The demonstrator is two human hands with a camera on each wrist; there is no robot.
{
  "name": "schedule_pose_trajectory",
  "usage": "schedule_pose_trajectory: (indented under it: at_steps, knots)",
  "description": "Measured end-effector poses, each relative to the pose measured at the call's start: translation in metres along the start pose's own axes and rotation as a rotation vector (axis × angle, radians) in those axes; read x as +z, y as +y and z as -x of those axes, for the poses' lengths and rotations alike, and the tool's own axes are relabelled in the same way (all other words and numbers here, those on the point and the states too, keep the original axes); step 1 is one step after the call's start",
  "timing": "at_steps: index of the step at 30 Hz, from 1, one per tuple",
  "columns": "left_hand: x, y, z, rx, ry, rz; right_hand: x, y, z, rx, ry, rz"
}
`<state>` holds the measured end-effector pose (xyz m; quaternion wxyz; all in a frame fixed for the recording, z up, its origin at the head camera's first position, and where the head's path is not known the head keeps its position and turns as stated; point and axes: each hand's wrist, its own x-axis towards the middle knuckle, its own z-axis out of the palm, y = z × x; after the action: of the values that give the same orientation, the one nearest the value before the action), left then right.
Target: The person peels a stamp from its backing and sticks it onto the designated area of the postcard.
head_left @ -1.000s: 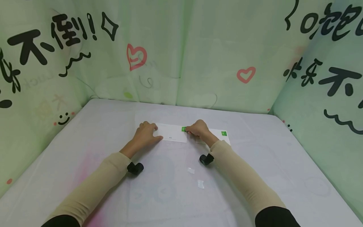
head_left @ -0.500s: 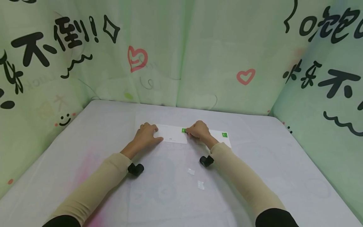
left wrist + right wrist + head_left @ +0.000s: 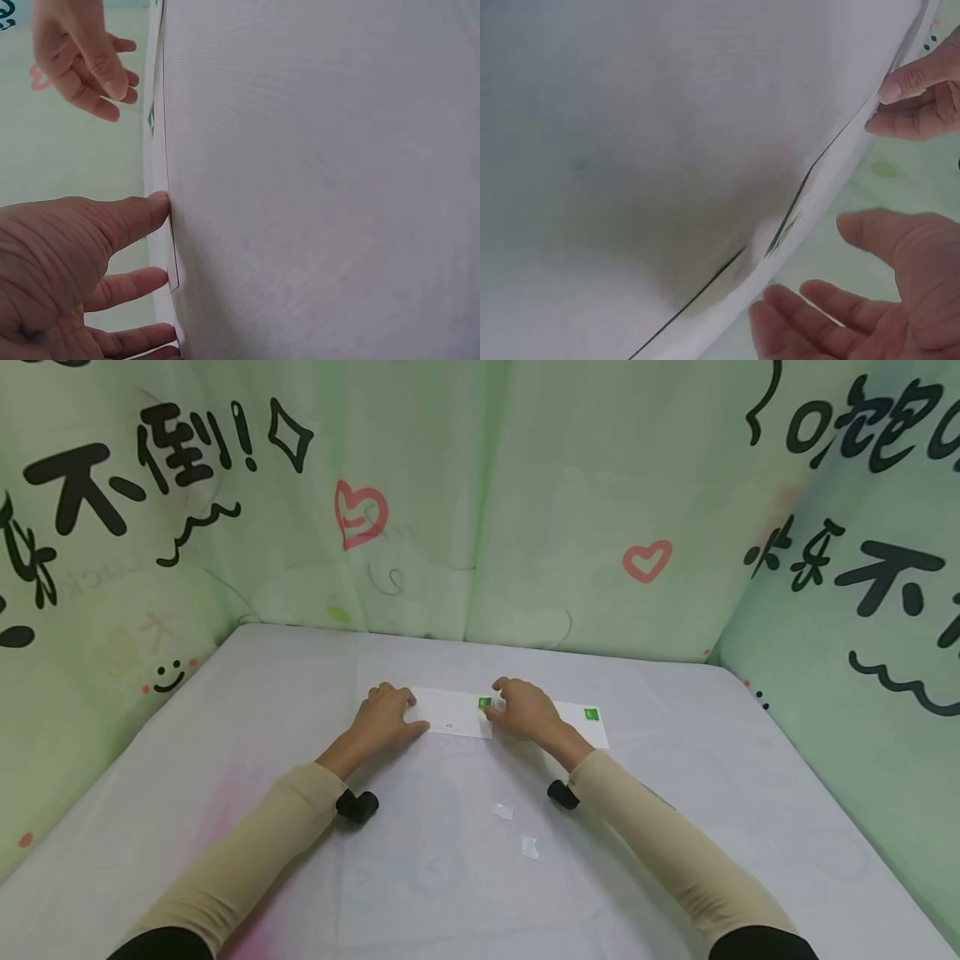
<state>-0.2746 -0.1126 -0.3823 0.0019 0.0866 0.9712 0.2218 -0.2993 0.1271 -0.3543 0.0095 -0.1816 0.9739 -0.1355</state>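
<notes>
Near the far side of the table lies a white envelope (image 3: 450, 710) with a green stamp (image 3: 484, 702) at its top right corner. My left hand (image 3: 381, 714) rests its thumb and fingertips on the envelope's left end; the left wrist view shows the thumb (image 3: 142, 217) extended along the edge. Over the stamped corner hovers my right hand (image 3: 527, 712), fingers spread and nothing between them, as the right wrist view also shows. Partly behind the right hand and wrist lies a second white envelope (image 3: 583, 725) with its own green stamp (image 3: 592, 714).
Two small clear or pale pieces, an upper piece (image 3: 503, 812) and a lower piece (image 3: 529, 847), lie on the white tablecloth (image 3: 420, 877) nearer to me. A green printed curtain (image 3: 555, 527) closes off the back and sides.
My right hand has let go at the stamped corner, its fingers spreading and lifting so more of the stamp shows. The right forearm has shifted slightly right. The left hand stays in place.
</notes>
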Motion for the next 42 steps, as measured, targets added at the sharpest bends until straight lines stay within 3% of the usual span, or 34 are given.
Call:
schedule_pose_trajectory:
  at_steps: [9,26,42]
  knots:
    - [0.0,-0.001,0.001,0.012,0.012,0.004,0.007,0.004,0.007,-0.071,-0.121,0.1]
    - [0.001,-0.001,0.0,0.014,0.014,0.006,0.005,0.006,0.011,-0.223,-0.264,0.15]
    - [0.0,0.0,0.0,0.006,0.01,0.012,0.006,0.007,0.006,-0.197,-0.309,0.116]
